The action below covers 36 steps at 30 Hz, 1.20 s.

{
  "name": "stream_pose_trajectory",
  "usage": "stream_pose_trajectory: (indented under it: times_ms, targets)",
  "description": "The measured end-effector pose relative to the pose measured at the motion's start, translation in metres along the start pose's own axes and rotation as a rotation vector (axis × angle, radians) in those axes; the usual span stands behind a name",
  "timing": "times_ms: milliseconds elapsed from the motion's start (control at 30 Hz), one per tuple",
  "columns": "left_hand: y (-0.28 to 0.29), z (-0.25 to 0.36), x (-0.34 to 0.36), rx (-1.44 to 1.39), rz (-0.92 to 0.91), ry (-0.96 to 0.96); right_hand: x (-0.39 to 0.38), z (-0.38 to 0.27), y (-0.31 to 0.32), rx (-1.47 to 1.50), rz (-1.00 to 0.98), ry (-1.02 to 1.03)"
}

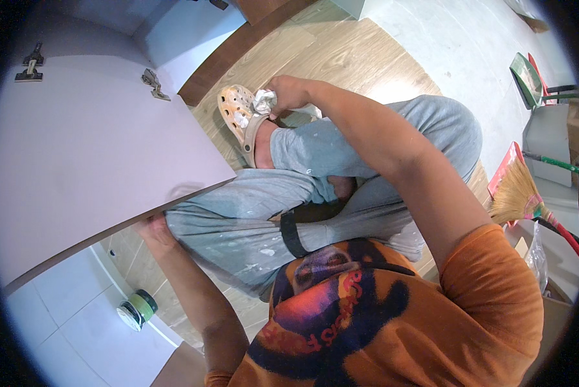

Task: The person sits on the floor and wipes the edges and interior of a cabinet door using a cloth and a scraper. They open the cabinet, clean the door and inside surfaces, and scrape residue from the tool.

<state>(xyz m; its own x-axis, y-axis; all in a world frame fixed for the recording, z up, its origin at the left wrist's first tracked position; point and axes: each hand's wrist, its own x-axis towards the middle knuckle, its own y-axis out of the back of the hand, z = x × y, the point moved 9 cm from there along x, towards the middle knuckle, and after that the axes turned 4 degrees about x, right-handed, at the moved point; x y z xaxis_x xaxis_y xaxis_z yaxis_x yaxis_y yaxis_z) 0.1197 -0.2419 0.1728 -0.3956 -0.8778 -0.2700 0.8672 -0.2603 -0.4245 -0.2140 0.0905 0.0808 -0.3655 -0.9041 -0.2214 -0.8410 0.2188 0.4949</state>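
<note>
A cabinet door point(102, 155), pale lilac with two metal hinges point(155, 85) near its far edge, stands open at the left. My left hand point(155, 231) is at the door's near edge, the fingers out of sight behind the panel. Above my shoe, my right hand point(288, 94) is closed around a crumpled white tissue point(264, 102); whether it is paper or cloth I cannot tell for sure. A beige clog point(236, 109) with holes is on my foot, just beside that hand. My legs, in grey-blue trousers, are folded on the floor.
The cabinet's brown base point(218, 59) curves past the clog. A green-and-dark roll or tin point(138, 309) lies on white tiles at lower left. To the right are a straw broom point(517, 190), a green dustpan point(526, 80) and a clear plastic bag point(537, 258). Wood-look flooring point(341, 48) lies ahead.
</note>
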Motion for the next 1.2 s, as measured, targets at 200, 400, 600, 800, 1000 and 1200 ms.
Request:
stream_pose_trajectory:
  times_ms: [200,400,600,800,1000,1200]
  targets:
    - [0.003,0.001,-0.002,0.002,0.008,0.006,-0.004,-0.01,0.002,-0.163,0.063,-0.038]
    - [0.001,0.002,-0.001,0.006,0.003,0.008,0.001,0.001,0.005,-0.157,0.055,-0.051]
    - [-0.001,0.0,-0.001,0.011,0.004,0.013,0.001,-0.001,0.006,-0.214,0.111,-0.01]
    - [0.0,-0.002,-0.001,0.014,0.009,0.019,-0.003,-0.005,0.005,-0.27,0.156,-0.076]
    - [-0.001,-0.004,-0.001,0.008,0.007,0.026,0.004,-0.013,0.026,-0.151,0.275,-0.033]
    - [0.0,-0.002,0.0,-0.011,0.015,0.019,0.006,-0.069,0.006,-0.112,0.257,0.158]
